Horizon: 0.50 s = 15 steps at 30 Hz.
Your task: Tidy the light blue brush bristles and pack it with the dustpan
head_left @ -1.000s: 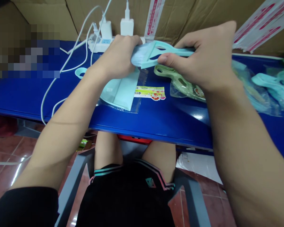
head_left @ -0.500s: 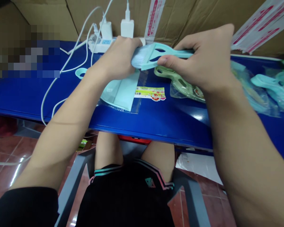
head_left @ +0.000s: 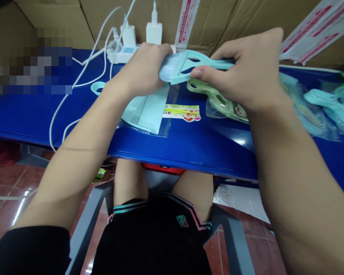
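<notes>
My right hand point(head_left: 246, 68) is closed around the handle of a small light-blue hand brush point(head_left: 193, 65), its thumb along the handle. The brush is held above the table, with pale bristles pointing left. My left hand point(head_left: 150, 67) is closed at the bristle end; its fingertips are hidden behind the bristles. Below it lies a light-blue dustpan point(head_left: 146, 112) on clear plastic film, partly covered by my left forearm. A yellow-green printed card point(head_left: 185, 112) rests beside the dustpan. To the right, a green brush-and-dustpan set point(head_left: 218, 97) lies in clear wrapping, partly behind my right hand.
More light-blue sets in plastic point(head_left: 332, 109) lie at the right of the blue table point(head_left: 172, 149). A white power strip point(head_left: 122, 55) with chargers and loose cables stands at the back left. Cardboard point(head_left: 229, 23) walls the rear. A grey chair point(head_left: 88, 225) is beneath me.
</notes>
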Motion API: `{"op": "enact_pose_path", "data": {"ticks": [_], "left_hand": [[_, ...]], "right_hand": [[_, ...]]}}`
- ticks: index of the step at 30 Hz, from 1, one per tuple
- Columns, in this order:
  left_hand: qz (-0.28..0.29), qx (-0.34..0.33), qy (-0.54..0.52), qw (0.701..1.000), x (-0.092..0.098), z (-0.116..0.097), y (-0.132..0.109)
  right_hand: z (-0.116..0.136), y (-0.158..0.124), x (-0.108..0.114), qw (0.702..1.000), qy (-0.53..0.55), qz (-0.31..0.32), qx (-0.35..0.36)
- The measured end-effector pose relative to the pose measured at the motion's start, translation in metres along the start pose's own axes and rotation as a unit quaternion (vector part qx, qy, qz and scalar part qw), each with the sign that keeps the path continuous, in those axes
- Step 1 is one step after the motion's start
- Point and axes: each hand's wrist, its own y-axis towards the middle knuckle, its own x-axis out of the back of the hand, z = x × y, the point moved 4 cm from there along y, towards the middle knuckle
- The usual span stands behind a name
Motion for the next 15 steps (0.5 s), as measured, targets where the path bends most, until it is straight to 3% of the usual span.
{"op": "enact_pose_path", "data": {"ticks": [3, 15], "left_hand": [[-0.003, -0.002, 0.000, 1.000, -0.0009, -0.0003, 0.0001], [-0.010, 0.012, -0.004, 1.000, -0.0035, 0.0002, 0.0037]], "right_hand": [[-0.0014, 0.0005, 0.0002, 0.999, -0.019, 0.003, -0.029], [0.0049, 0.0007, 0.0054, 0.999, 0.018, 0.011, -0.031]]}}
